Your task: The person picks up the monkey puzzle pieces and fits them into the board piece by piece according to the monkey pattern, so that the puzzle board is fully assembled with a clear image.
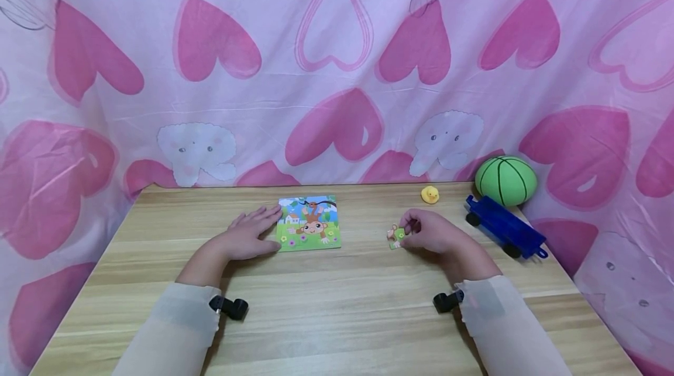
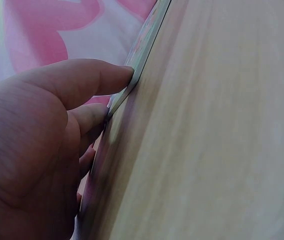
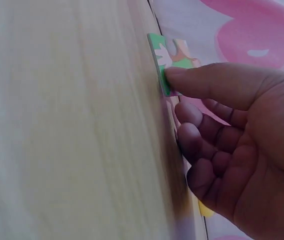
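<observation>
A square monkey picture puzzle point(image 1: 309, 225) lies flat on the wooden table. At its left edge rests my left hand point(image 1: 251, 235), fingers stretched out and spread. In the left wrist view, the left thumb point(image 2: 117, 78) and index fingertip touch the side of the puzzle board point(image 2: 144, 55). To the right of the board, my right hand point(image 1: 429, 231) pinches a small green jigsaw piece point(image 1: 396, 237) by its near edge. The right wrist view shows the thumb point(image 3: 192, 79) on the jigsaw piece point(image 3: 163, 60), low at the tabletop, with the other fingers curled.
A yellow rubber duck point(image 1: 430, 195) sits near the table's back edge. At the right are a green ball point(image 1: 506, 182) and a blue toy wagon point(image 1: 504, 227) with black wheels. Behind the table point(image 1: 337, 311) hangs a pink heart-patterned curtain point(image 1: 274, 95).
</observation>
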{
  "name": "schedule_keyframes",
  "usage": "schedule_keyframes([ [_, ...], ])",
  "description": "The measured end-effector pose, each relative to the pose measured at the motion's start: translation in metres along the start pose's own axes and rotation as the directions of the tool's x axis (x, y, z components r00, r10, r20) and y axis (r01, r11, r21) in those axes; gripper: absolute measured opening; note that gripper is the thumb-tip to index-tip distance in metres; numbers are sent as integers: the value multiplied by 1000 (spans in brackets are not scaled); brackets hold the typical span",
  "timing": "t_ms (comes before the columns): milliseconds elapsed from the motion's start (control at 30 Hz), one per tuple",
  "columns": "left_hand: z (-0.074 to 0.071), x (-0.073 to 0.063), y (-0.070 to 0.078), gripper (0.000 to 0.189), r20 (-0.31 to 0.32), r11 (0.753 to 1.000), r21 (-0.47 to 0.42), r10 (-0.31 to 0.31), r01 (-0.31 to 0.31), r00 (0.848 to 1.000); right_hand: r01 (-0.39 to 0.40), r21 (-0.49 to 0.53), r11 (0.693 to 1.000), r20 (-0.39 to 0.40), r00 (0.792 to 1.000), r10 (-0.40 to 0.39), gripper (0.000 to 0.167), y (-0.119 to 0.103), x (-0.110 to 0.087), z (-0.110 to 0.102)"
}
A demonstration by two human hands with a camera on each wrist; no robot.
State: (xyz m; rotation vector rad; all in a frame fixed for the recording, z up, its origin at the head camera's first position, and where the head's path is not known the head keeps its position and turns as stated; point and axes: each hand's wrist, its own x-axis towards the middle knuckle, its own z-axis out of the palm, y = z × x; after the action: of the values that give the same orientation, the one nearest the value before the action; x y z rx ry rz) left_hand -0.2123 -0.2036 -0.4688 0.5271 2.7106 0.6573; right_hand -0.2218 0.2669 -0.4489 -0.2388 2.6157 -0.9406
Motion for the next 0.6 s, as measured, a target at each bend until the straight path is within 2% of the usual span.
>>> schedule_keyframes([
  [167,-2,0,1,90,4,1000,-1,-5,5,1000,27,55,998,-4,1000,-26,16,-7,3,3],
  [267,-3,-1,1,90,4,1000,0,-7,7,1000,42,88,995,-8,999,-41,16,-15,6,6],
  [500,-2,-1,1,90,8,1000,2,-11,11,1000,136,87,987,-20,991,-135,39,-48,21,23],
  [600,-2,0,1,90,10,1000,4,-8,8,1000,183,85,979,-4,983,-183,41,-62,29,32],
])
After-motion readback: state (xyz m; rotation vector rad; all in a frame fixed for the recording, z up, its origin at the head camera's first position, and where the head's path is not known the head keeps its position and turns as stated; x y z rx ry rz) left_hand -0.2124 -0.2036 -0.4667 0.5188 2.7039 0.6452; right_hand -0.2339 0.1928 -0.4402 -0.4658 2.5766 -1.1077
